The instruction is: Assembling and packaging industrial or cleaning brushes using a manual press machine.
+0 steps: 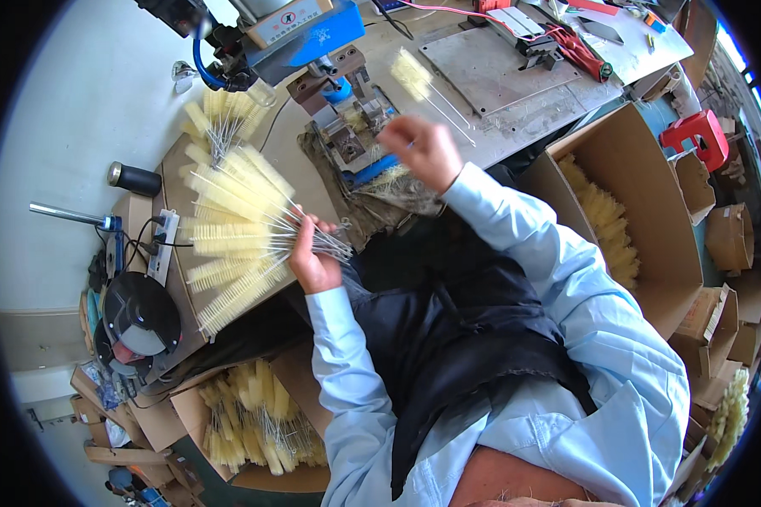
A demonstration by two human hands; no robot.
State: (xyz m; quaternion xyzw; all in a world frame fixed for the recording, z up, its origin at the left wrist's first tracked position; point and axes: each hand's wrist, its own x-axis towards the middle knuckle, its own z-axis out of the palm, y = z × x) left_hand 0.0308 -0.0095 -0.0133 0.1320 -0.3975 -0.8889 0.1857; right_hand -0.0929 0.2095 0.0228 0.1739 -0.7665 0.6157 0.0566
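Observation:
My left hand is closed around the wire stems of a fanned bundle of bottle brushes with pale yellow bristles. The bristle heads point left over the bench, and the looped wire ends stick out to the right of my fist. My right hand is beside the front of a small press fixture with metal blocks and blue parts. Its fingers look bent but are smeared by motion, so whether they hold anything is unclear. Loose bottle brushes lie on the bench right of the fixture, wire ends toward me.
More brushes lie behind the bundle. A cardboard box of brushes stands at right, another box at lower left. A power strip and a black round device are at left. A metal plate and red-handled pliers lie at back right.

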